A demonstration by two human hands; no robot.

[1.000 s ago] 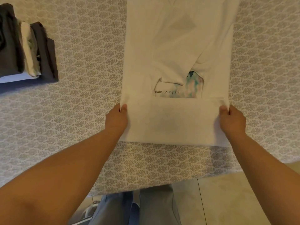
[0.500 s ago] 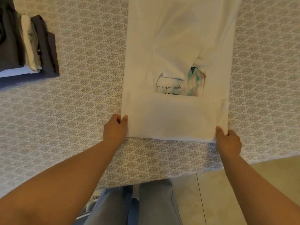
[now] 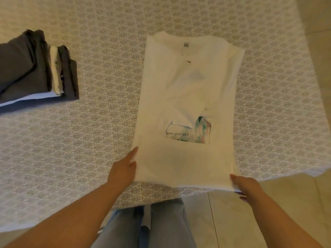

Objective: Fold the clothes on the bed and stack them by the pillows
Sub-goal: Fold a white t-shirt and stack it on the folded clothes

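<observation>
Head view: left hand [image 3: 123,170] lies flat beside the shirt [image 3: 186,111]; right hand [image 3: 245,185] pinches its hem, fingertips hidden.

Both forearms bare, no sleeves, watch or rings visible. Light blue jeans [image 3: 161,226] on the legs, faded wash.

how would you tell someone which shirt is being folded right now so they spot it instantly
Start at the patterned bedspread covering the bed. Near its front edge, between the person's left hand and right hand, lies the white t-shirt, sleeves tucked in and bottom hem turned up. Unlike the mostly dark folded stack far to the left, it is long, pale and shows a pastel print with small lettering.
</observation>
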